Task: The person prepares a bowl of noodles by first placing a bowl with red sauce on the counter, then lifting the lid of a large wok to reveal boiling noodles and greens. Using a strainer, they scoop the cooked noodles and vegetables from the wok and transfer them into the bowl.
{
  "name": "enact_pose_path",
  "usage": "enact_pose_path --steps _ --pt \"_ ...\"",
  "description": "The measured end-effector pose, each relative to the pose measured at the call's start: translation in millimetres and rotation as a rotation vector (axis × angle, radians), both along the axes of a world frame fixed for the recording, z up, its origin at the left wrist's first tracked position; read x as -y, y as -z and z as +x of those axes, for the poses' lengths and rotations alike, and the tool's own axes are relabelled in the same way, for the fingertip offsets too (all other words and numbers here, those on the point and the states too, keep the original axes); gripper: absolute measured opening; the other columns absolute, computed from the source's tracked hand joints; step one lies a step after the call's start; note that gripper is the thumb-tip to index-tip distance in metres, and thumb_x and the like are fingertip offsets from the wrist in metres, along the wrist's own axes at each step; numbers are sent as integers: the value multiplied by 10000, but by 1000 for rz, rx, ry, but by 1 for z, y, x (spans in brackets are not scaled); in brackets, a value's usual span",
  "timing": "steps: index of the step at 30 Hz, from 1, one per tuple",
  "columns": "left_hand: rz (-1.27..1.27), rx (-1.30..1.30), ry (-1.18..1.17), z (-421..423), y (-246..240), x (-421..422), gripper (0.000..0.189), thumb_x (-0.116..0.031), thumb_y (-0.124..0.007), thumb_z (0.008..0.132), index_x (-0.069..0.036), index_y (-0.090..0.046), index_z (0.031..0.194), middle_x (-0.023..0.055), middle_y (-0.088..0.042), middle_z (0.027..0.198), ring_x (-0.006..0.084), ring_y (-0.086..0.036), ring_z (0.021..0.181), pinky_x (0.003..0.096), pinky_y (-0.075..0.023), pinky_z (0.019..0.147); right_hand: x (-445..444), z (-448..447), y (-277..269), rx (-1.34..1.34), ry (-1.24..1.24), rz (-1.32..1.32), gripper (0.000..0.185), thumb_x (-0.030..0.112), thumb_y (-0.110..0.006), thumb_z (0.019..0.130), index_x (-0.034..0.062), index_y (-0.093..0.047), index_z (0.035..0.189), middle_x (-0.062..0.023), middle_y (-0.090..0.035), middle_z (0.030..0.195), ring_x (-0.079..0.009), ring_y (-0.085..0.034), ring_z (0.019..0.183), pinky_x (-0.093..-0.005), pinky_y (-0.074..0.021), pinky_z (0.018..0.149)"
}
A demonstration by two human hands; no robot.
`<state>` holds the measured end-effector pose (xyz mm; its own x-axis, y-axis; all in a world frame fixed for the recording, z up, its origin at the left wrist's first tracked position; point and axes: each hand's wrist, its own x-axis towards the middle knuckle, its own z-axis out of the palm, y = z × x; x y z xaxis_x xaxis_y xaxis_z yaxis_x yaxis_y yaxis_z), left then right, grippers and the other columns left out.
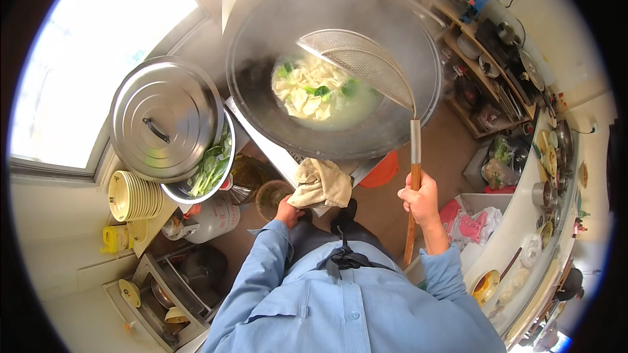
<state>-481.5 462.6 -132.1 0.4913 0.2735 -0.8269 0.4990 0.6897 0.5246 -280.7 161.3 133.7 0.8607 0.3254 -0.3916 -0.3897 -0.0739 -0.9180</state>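
Observation:
My right hand (421, 197) grips the wooden handle of a large mesh skimmer (360, 61). Its wire basket is tilted above a big dark wok (314, 149), apart from the food. Inside the wok, pale dumplings or wontons (309, 90) and green leaves (321, 91) sit in cloudy, steaming liquid. My left hand (288, 212) is at the lower left edge of a beige cloth (321, 184), which lies bunched at the wok's near side. Some of that hand's fingers are hidden, so whether it grips the cloth or only touches it cannot be told.
At left, a steel lid (164, 117) partly covers a bowl (230, 157) of leafy greens (213, 162). Stacked yellow bowls (135, 196) stand nearby, above a gas cylinder (216, 218). An orange basin (380, 171) is under the stove's right side. A counter (515, 211) with dishes runs along the right.

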Motion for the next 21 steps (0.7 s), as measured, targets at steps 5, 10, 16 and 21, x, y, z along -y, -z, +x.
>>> enact_pose_path --steps 5,10,16,21 --pt "-250 64 -107 15 24 -2 276 -271 -516 1032 -121 -648 1222 69 -728 1098 223 -688 783 304 -494 583 -16 -18 -6 10 30 -83 232 -78 -633 745 57 -484 861 -2 -480 657 -75 -455 456 -251 -341 401" --pt "-378 83 -207 30 56 -3 319 -181 -451 1047 -43 -574 1306 171 -685 1230 351 -709 1029 452 -592 803 -26 -44 -31 34 127 -108 243 -71 -657 744 54 -502 882 -13 -506 673 -89 -483 467 -253 -381 404" --pt "-259 80 -78 35 81 4 342 -171 -387 1055 -30 -541 1325 211 -651 1288 392 -672 1135 504 -576 898 -45 -70 -52 34 208 -112 256 -70 -669 742 49 -522 914 -26 -532 674 -107 -505 462 -263 -406 404" --pt "-276 186 -51 35 141 13 349 -56 -503 1010 12 -530 1352 217 -641 1305 373 -685 1112 481 -580 915 -62 -85 -60 65 226 -134 257 -82 -652 749 41 -524 936 -29 -546 686 -105 -504 453 -269 -416 404"
